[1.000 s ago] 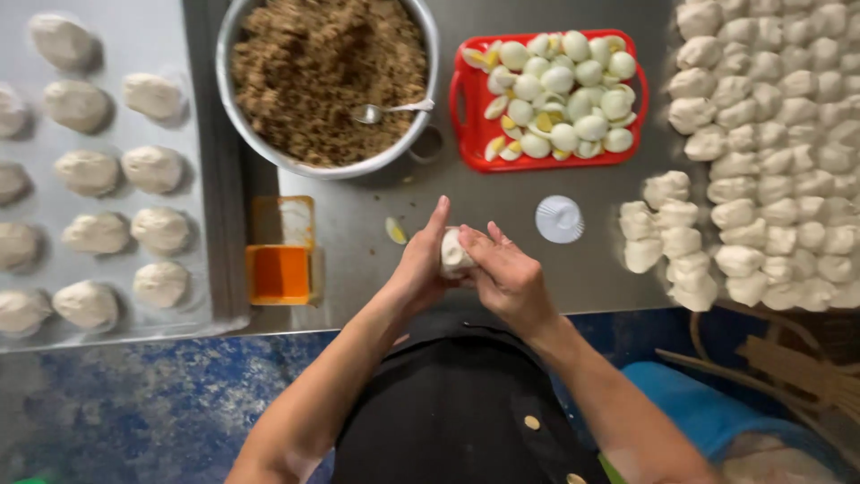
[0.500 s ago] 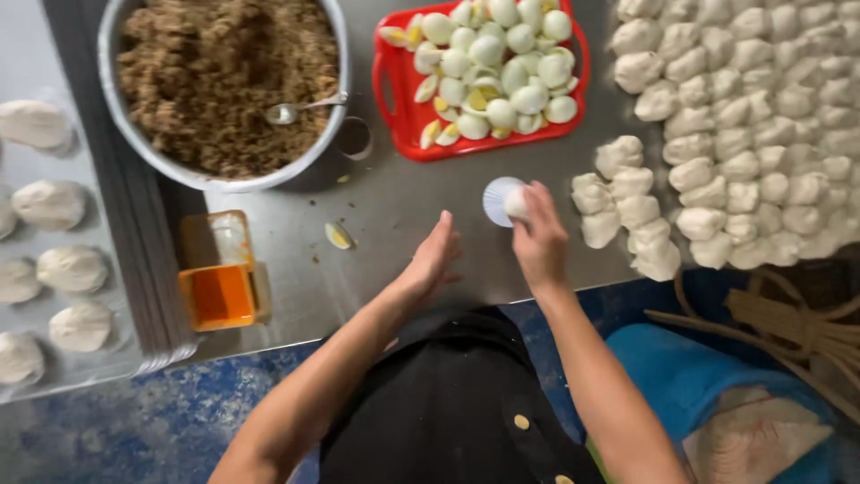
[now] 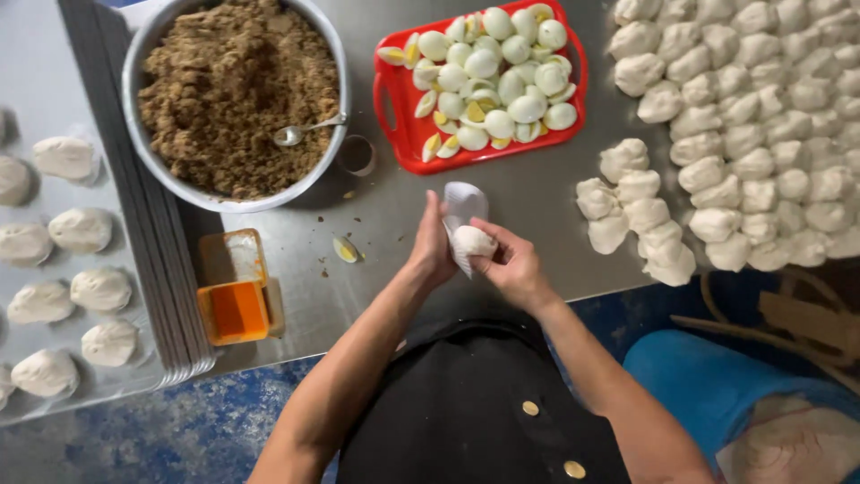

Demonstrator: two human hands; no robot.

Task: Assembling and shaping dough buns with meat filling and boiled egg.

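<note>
My left hand (image 3: 434, 249) and my right hand (image 3: 511, 265) meet over the steel table (image 3: 537, 197), just in front of my body. Between them is a filled white dough bun (image 3: 473, 240), with a white paper square (image 3: 464, 204) pressed against it from behind. My right hand's fingers curl around the bun from below. My left hand's fingers press on the paper's edge. A big metal bowl of brown minced filling (image 3: 235, 90) with a spoon (image 3: 305, 132) stands at the back left. A red tray of boiled egg pieces (image 3: 484, 76) stands behind my hands.
Many raw dough lumps (image 3: 743, 116) cover the table's right side. Trays with shaped buns (image 3: 81, 231) lie stacked at the left. An orange container (image 3: 235, 291) stands near the front edge, an egg slice (image 3: 346, 250) and a small metal ring (image 3: 357, 154) lie nearby.
My right hand reached out to the white paper lying on the table, picked it up and brought it back. Both hands now hold the bun against the paper.
</note>
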